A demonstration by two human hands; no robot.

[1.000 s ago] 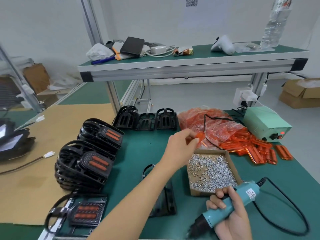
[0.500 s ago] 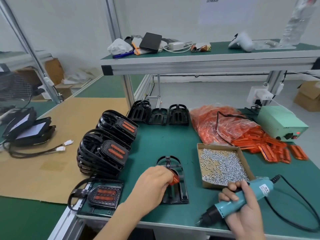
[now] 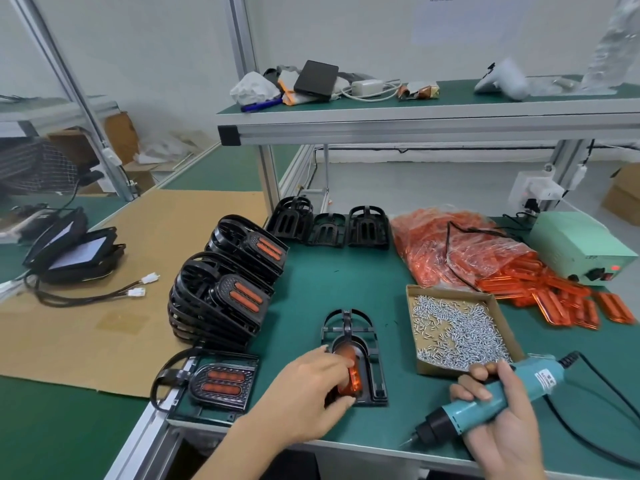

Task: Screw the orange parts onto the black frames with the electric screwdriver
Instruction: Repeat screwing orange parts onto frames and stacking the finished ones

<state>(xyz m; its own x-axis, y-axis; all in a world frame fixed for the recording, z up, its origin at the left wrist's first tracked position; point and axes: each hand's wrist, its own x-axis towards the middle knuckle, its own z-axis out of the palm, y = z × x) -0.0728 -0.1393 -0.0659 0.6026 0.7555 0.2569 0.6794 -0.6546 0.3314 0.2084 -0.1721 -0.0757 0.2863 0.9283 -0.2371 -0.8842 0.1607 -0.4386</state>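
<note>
A black frame (image 3: 349, 332) lies flat on the green mat near the front edge. My left hand (image 3: 308, 393) holds an orange part (image 3: 351, 372) inside the frame's lower recess, fingers curled round it. My right hand (image 3: 502, 420) grips the teal electric screwdriver (image 3: 485, 400), its black tip pointing down-left just above the mat, right of the frame. A cardboard tray of silver screws (image 3: 457, 327) sits between the frame and the loose orange parts (image 3: 561, 299). A clear bag of orange parts (image 3: 450, 251) lies behind.
Stacks of assembled frames (image 3: 221, 299) stand at the left, one more (image 3: 221, 379) lies flat at the front left. Three empty black frames (image 3: 329, 226) stand at the back. A green power box (image 3: 581, 247) sits at right. The screwdriver's black cable (image 3: 609, 386) loops along the right.
My left hand carried an orange part from the pile at the back right down to the black frame and now holds it in the frame's recess. The screwdriver hand stayed roughly where it was.
</note>
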